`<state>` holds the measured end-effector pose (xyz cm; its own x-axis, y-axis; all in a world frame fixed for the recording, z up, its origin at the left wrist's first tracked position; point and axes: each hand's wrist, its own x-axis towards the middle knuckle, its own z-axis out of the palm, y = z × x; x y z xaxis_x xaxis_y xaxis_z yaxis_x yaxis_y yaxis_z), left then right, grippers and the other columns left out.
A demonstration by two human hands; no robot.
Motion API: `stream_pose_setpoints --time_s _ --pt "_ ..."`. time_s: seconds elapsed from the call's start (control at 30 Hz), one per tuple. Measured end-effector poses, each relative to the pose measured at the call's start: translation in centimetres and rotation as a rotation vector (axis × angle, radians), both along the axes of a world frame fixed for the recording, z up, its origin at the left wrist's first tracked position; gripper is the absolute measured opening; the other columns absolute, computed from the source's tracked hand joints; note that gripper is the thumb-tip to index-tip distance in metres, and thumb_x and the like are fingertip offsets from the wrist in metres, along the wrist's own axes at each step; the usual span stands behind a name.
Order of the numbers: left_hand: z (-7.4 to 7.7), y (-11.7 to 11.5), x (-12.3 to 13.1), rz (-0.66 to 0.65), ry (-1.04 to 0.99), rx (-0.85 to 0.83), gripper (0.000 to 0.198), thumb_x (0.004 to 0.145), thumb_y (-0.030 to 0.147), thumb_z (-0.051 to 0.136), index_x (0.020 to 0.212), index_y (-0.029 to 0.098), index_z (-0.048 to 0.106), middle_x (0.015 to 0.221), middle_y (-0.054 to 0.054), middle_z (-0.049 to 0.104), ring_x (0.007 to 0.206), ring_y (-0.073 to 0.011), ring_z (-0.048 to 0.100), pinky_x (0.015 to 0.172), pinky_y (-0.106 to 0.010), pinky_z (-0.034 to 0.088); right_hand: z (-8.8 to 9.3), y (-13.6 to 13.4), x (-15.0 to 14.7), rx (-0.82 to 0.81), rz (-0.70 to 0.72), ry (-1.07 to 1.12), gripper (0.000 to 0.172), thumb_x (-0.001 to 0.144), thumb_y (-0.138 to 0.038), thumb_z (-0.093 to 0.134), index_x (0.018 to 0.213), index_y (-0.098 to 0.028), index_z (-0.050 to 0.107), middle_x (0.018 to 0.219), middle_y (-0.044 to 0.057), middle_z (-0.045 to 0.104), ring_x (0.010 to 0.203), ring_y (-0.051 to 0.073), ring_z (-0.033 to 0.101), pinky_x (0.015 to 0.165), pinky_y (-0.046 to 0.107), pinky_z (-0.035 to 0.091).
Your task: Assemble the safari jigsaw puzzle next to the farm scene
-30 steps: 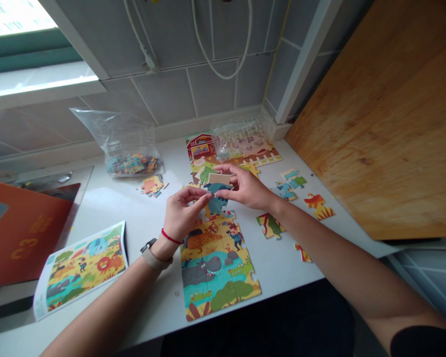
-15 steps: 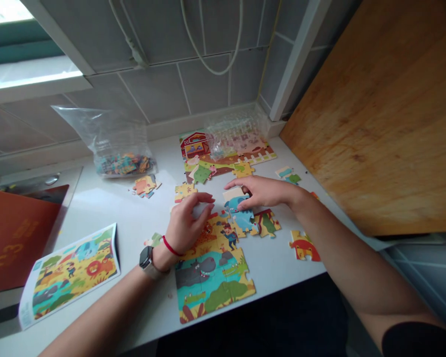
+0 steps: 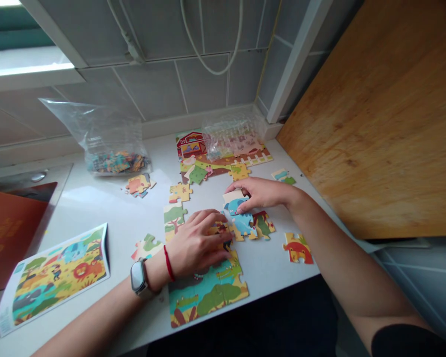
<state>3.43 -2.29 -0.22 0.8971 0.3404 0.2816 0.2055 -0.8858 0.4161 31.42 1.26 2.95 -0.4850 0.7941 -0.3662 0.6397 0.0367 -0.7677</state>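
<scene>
My left hand [image 3: 198, 242] lies palm down with fingers spread over the partly joined jigsaw puzzle [image 3: 223, 296], covering much of its upper left. With thumb and fingers, my right hand [image 3: 260, 192] grips a blue elephant puzzle piece [image 3: 233, 207] at the puzzle's upper right. Just below it is another blue elephant piece [image 3: 244, 225]; I cannot tell whether the two are joined. A green and dark red piece [image 3: 263, 225] lies close to their right. The tree piece [image 3: 174, 215] is beyond my left wrist, and a pale green piece [image 3: 148, 245] sits left of it.
A printed picture sheet [image 3: 63, 277] lies at the left. Behind stand a clear bag of pieces [image 3: 115, 153] and a farm puzzle [image 3: 219, 164] under clear plastic wrap [image 3: 232, 136]. An orange lion piece [image 3: 298, 249] is near the front right; a wooden panel [image 3: 386, 124] borders the right.
My left hand has come down and right, from half curled above the puzzle to flat on it, uncovering the tree piece. My right hand keeps its grip on the elephant piece, nearly in place.
</scene>
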Motion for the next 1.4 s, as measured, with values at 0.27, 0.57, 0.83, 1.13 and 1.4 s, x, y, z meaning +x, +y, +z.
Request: stream_pose_setpoints --time_s 0.27,0.57,0.83,1.13,1.4 --pt "0.1 -2.0 0.8 0.035 -0.038 0.059 0.024 0.105 0.035 0.06 0.12 0.021 0.072 0.125 -0.013 0.068 0.123 -0.0318 0.06 0.101 -0.049 0.052 0.6 -0.7 -0.3 0.042 0.029 -0.088 0.067 0.073 -0.027 0.089 0.135 -0.015 0.067 0.121 0.01 0.075 0.102 0.024 0.07 0.084 0.029 0.051" --pt "-0.1 -5.8 0.3 -0.087 0.0 0.054 0.048 0.103 0.045 0.06 0.141 0.015 0.061 0.152 -0.015 0.059 0.147 -0.0352 0.047 0.122 -0.052 0.039 1.1 -1.9 -1.0 0.059 0.078 -0.162 0.073 0.075 -0.028 0.09 0.142 -0.021 0.064 0.137 0.01 0.07 0.123 0.029 0.065 0.1 0.033 0.048" --pt "-1.1 -6.6 0.2 -0.091 0.114 0.097 0.066 0.105 0.059 0.05 0.155 0.016 0.051 0.171 -0.011 0.034 0.158 -0.0364 0.032 0.129 -0.054 0.028 1.3 -2.3 -1.7 0.059 0.113 -0.135 0.059 0.083 -0.03 0.083 0.14 -0.021 0.07 0.118 0.008 0.079 0.104 0.025 0.071 0.088 0.031 0.05" --pt "-1.4 -6.9 0.3 -0.041 0.083 0.085 0.053 0.106 0.049 0.053 0.15 0.019 0.057 0.169 -0.006 0.04 0.154 -0.0332 0.039 0.128 -0.052 0.03 0.9 -2.5 -2.0 0.193 0.009 -0.17 0.03 0.088 -0.027 0.08 0.116 -0.019 0.08 0.104 0.008 0.077 0.089 0.02 0.068 0.082 0.029 0.048" --pt "-1.4 -6.9 0.5 0.033 0.072 0.083 0.053 0.106 0.047 0.053 0.15 0.02 0.056 0.167 -0.007 0.043 0.153 -0.033 0.041 0.129 -0.05 0.029 1.3 -4.3 -0.8 0.379 -0.174 -0.232 0.032 0.091 -0.031 0.079 0.12 -0.021 0.072 0.118 0.008 0.068 0.091 0.019 0.067 0.088 0.034 0.053"
